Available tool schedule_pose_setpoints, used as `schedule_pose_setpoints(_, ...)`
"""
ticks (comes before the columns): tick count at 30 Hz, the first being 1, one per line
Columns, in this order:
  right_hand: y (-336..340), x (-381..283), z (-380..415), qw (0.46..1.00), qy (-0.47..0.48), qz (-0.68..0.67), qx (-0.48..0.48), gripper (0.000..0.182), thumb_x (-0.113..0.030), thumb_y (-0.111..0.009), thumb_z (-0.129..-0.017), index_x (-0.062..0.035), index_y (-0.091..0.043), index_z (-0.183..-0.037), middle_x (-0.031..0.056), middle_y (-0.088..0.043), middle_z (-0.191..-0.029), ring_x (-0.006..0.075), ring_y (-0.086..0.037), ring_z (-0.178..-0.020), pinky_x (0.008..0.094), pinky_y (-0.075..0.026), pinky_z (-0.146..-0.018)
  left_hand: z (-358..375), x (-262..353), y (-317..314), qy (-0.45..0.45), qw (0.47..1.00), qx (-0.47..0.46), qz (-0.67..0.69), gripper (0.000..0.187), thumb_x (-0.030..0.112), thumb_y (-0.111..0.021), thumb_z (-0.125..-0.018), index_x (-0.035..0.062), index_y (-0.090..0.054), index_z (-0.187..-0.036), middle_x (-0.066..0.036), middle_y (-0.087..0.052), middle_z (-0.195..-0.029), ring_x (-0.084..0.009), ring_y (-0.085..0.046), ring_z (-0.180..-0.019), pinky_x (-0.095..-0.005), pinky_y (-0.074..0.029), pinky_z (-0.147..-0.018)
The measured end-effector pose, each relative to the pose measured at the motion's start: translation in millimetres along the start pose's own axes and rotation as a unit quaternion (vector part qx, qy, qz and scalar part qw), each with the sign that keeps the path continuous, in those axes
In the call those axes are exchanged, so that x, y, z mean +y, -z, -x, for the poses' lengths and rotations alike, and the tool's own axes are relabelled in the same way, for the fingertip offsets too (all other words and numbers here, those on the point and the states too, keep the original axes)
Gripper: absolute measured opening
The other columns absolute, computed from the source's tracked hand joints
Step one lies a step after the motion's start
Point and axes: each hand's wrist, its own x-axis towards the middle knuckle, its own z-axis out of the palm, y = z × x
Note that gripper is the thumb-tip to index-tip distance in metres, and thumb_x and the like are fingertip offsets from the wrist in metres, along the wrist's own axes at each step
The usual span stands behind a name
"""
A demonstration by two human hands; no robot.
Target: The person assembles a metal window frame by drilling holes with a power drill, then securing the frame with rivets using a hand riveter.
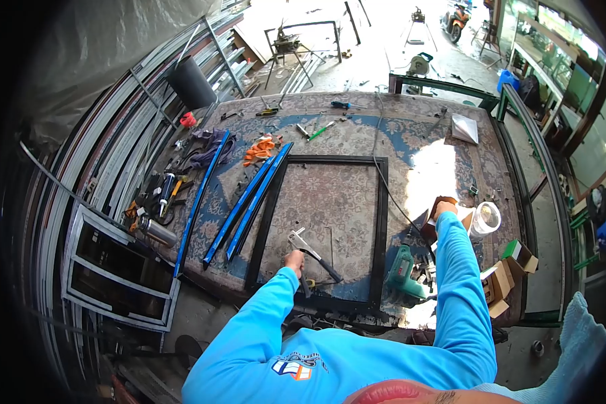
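Observation:
My left hand (293, 258) grips the dark handles of a metal hand tool (308, 250) whose silver head lies inside a black rectangular frame (382, 222) on a carpet-covered table (357, 128). My right hand (444, 208) reaches far right into a small brown cardboard box (429, 224); whether its fingers hold anything is hidden. Both arms wear bright blue sleeves.
A green power drill (404, 271) lies by the frame's near right corner. Blue strips (249, 202) lie left of the frame, with orange gloves (260, 149) and hand tools beyond. A clear plastic cup (486, 217) and small boxes (498, 283) sit at right. Metal profiles (121, 168) are stacked at left.

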Motion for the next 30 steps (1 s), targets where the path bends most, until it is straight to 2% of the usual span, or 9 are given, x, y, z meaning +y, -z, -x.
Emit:
schedule_pose_setpoints(1, 0.8, -0.7, 0.0, 1.000, -0.011, -0.003, 0.015, 0.032, -0.025, -0.070, -0.081, -0.0103, -0.072, -0.110, 0.0086, -0.069, -0.118, 0.0235, -0.065, -0.112, 0.0367, -0.053, -0.092, 21.8, 6.3, 12.5, 0.002, 0.999, -0.039, 0.035, 0.010, 0.012, -0.056, -0.074, 0.0069, -0.051, -0.066, -0.005, -0.046, -0.057, -0.0163, -0.041, -0.045, -0.0315, -0.032, -0.042)
schedule_pose_setpoints(5, 3.6, -4.7, 22.5, 0.994, -0.036, -0.059, 0.087, 0.026, -0.020, -0.070, -0.081, -0.0088, -0.073, -0.104, 0.0132, -0.070, -0.112, 0.0276, -0.067, -0.105, 0.0383, -0.053, -0.090, 83.1, 12.5, 63.2, 0.016, 0.986, -0.142, 0.084, 0.028, 0.027, -0.064, -0.081, 0.0142, -0.048, -0.061, 0.002, -0.042, -0.054, -0.0112, -0.036, -0.042, -0.0292, -0.031, -0.043)
schedule_pose_setpoints(6, 2.7, -6.0, 23.1, 0.992, -0.027, -0.060, 0.107, 0.024, -0.017, -0.070, -0.081, -0.0079, -0.073, -0.102, 0.0142, -0.070, -0.110, 0.0285, -0.068, -0.104, 0.0384, -0.054, -0.090, 94.2, 10.9, 72.8, 0.021, 0.986, -0.135, 0.093, 0.028, 0.027, -0.064, -0.081, 0.0142, -0.048, -0.061, 0.002, -0.042, -0.054, -0.0112, -0.036, -0.042, -0.0292, -0.031, -0.043)
schedule_pose_setpoints(9, 1.3, -4.0, 18.6, 0.992, -0.028, -0.061, 0.105, 0.024, -0.016, -0.069, -0.081, -0.0068, -0.073, -0.103, 0.0159, -0.070, -0.110, 0.0288, -0.068, -0.104, 0.0386, -0.054, -0.089, 110.8, -4.2, 105.0, 0.002, 0.953, -0.253, 0.167, 0.026, 0.033, -0.062, -0.084, 0.0137, -0.052, -0.070, 0.002, -0.039, -0.054, -0.0105, -0.033, -0.044, -0.0279, -0.029, -0.046)
schedule_pose_setpoints(16, -6.7, -8.3, 2.9, 0.996, -0.060, -0.023, 0.064, 0.025, -0.020, -0.067, -0.085, -0.0090, -0.073, -0.107, 0.0126, -0.070, -0.115, 0.0285, -0.066, -0.110, 0.0391, -0.052, -0.092, 145.0, -13.5, 136.9, 0.014, 0.923, -0.244, 0.297, 0.025, 0.031, -0.061, -0.084, 0.0120, -0.050, -0.072, 0.001, -0.039, -0.058, -0.0101, -0.033, -0.046, -0.0273, -0.029, -0.047)
schedule_pose_setpoints(18, -2.3, -11.1, 5.7, 0.997, -0.052, -0.002, 0.054, 0.029, -0.018, -0.059, -0.091, -0.0101, -0.070, -0.117, 0.0103, -0.067, -0.122, 0.0257, -0.064, -0.115, 0.0367, -0.051, -0.095, 153.3, -12.0, 146.1, 0.009, 0.921, -0.230, 0.314, 0.025, 0.030, -0.061, -0.084, 0.0119, -0.050, -0.071, 0.001, -0.038, -0.058, -0.0100, -0.034, -0.046, -0.0274, -0.028, -0.046)
schedule_pose_setpoints(21, 0.1, -9.3, 2.1, 0.998, -0.053, 0.016, 0.025, 0.034, -0.020, -0.061, -0.090, -0.0106, -0.067, -0.122, 0.0088, -0.064, -0.128, 0.0248, -0.061, -0.119, 0.0355, -0.049, -0.098, 157.6, -14.7, 163.1, 0.007, 0.909, -0.233, 0.347, 0.024, 0.028, -0.063, -0.083, 0.0113, -0.049, -0.072, 0.001, -0.040, -0.060, -0.0099, -0.034, -0.045, -0.0276, -0.029, -0.046)
schedule_pose_setpoints(25, 0.7, -10.5, 6.1, 0.998, -0.027, 0.062, 0.007, 0.033, -0.019, -0.062, -0.089, -0.0102, -0.068, -0.120, 0.0101, -0.065, -0.127, 0.0252, -0.061, -0.119, 0.0368, -0.050, -0.098, 157.1, -14.9, 174.2, -0.008, 0.896, -0.237, 0.377, 0.025, 0.027, -0.064, -0.082, 0.0107, -0.049, -0.072, 0.000, -0.040, -0.060, -0.0099, -0.034, -0.045, -0.0272, -0.029, -0.044)
schedule_pose_setpoints(30, -7.9, -10.7, 4.3, 0.996, -0.072, -0.003, 0.048, 0.030, -0.020, -0.063, -0.089, -0.0090, -0.069, -0.117, 0.0116, -0.066, -0.124, 0.0264, -0.063, -0.117, 0.0378, -0.051, -0.096, 162.0, -15.1, 175.6, -0.023, 0.882, -0.253, 0.397, 0.025, 0.027, -0.064, -0.082, 0.0099, -0.048, -0.073, 0.000, -0.038, -0.060, -0.0101, -0.034, -0.045, -0.0265, -0.029, -0.044)
